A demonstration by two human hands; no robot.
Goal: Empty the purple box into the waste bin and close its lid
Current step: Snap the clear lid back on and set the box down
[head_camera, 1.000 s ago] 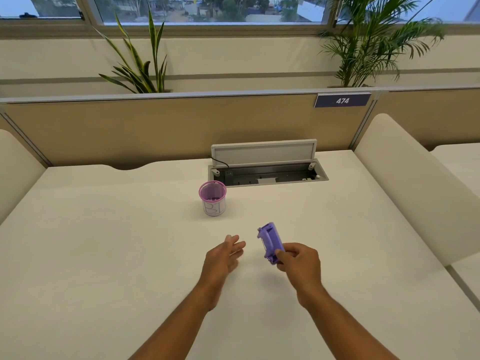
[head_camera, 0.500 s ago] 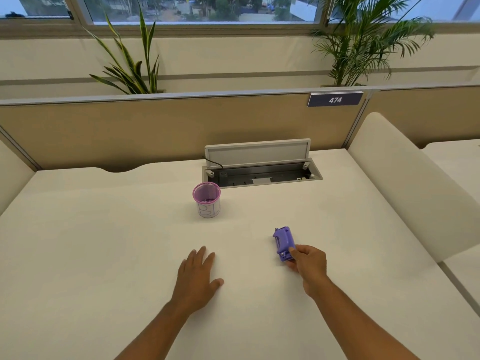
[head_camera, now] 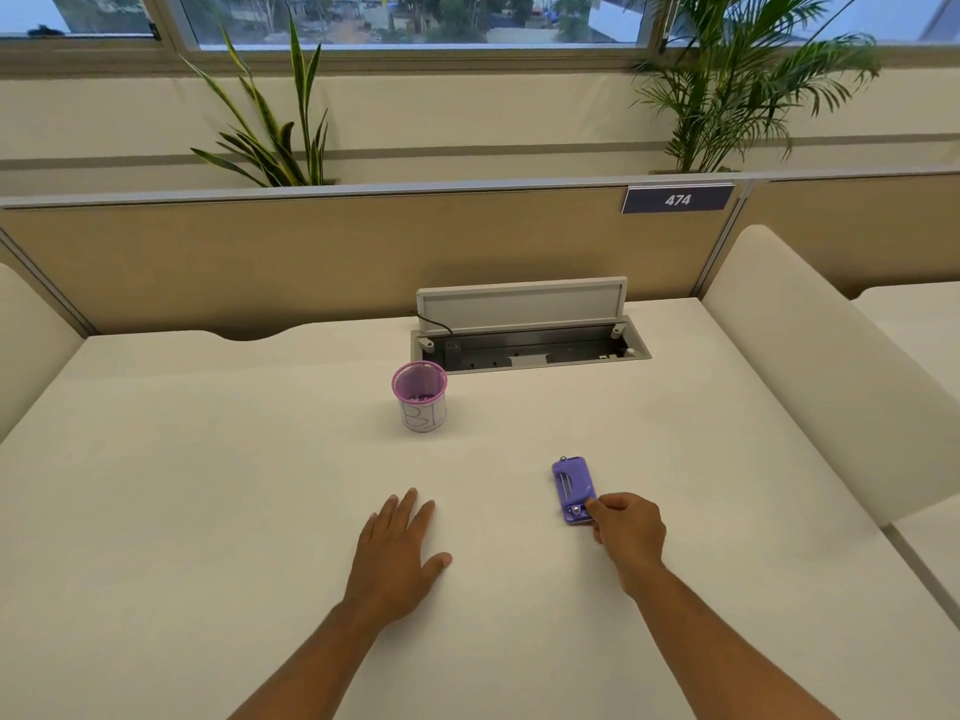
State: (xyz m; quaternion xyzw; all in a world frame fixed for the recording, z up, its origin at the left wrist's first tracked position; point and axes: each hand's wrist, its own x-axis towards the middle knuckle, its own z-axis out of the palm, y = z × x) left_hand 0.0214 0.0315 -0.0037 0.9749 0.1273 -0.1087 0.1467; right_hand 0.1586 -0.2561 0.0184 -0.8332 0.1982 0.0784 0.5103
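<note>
The small purple box [head_camera: 572, 488] lies flat on the white desk [head_camera: 208, 485], right of centre, with its lid down. My right hand [head_camera: 626, 527] pinches its near end between thumb and fingers. My left hand [head_camera: 400, 553] rests palm down on the desk with fingers spread, holding nothing. The waste bin [head_camera: 420, 397], a little pink mesh cup with a white paper label, stands upright further back, left of the box, with small bits inside.
An open cable tray [head_camera: 530, 345] with its flap raised is set into the desk behind the bin. A beige partition [head_camera: 311, 257] with a "474" sign closes off the back. A padded divider [head_camera: 810, 356] runs along the right.
My right hand has brought the box down from a raised, tilted hold to lie flat on the desk, further right. My left hand has dropped flat onto the desk.
</note>
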